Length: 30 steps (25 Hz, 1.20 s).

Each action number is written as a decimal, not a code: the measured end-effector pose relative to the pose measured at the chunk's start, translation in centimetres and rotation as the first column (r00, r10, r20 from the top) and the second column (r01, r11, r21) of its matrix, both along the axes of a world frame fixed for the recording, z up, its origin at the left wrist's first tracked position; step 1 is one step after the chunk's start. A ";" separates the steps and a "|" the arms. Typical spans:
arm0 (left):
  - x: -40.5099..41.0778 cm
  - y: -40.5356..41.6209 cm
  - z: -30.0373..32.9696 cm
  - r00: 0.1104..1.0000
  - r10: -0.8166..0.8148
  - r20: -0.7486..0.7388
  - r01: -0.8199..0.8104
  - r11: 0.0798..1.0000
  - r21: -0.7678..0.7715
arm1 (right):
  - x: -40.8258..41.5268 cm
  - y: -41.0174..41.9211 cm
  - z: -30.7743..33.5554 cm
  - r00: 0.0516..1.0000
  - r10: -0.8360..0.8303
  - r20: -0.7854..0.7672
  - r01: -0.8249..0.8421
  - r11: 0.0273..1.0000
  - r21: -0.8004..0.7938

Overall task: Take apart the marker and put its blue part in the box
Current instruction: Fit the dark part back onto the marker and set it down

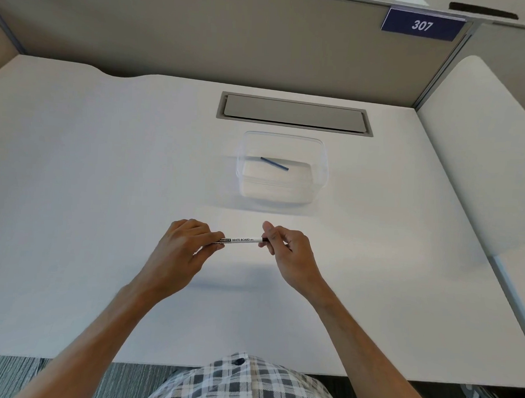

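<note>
White marker (240, 240) held level; blue part (274, 164) boxed.

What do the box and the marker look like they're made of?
Box: clear, glossy plastic by the look; the desk and blue part show through its walls. Marker: probably smooth white plastic with printed black lettering.

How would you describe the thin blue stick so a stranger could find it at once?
Start at the grey rectangular hatch set into the white desk; just in front stands a clear plastic box. The thin blue stick lies slanted on its floor, the only coloured thing inside.
</note>
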<state>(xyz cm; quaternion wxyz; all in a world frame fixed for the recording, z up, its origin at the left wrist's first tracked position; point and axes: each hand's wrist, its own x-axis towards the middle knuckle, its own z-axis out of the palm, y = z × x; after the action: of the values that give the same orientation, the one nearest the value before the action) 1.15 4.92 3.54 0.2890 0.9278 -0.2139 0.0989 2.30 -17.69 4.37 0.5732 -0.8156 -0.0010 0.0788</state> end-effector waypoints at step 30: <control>-0.1 -0.3 0.5 0.999 -0.014 0.031 0.014 1.000 -0.011 | -1.9 -0.8 0.1 0.986 -0.022 0.164 0.031 0.998 -0.052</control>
<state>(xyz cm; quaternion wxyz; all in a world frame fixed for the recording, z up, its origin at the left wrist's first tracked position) 1.03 4.60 3.99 0.2918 0.9230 -0.2243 0.1126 0.41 -18.51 4.44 0.5496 -0.8347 -0.0350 0.0038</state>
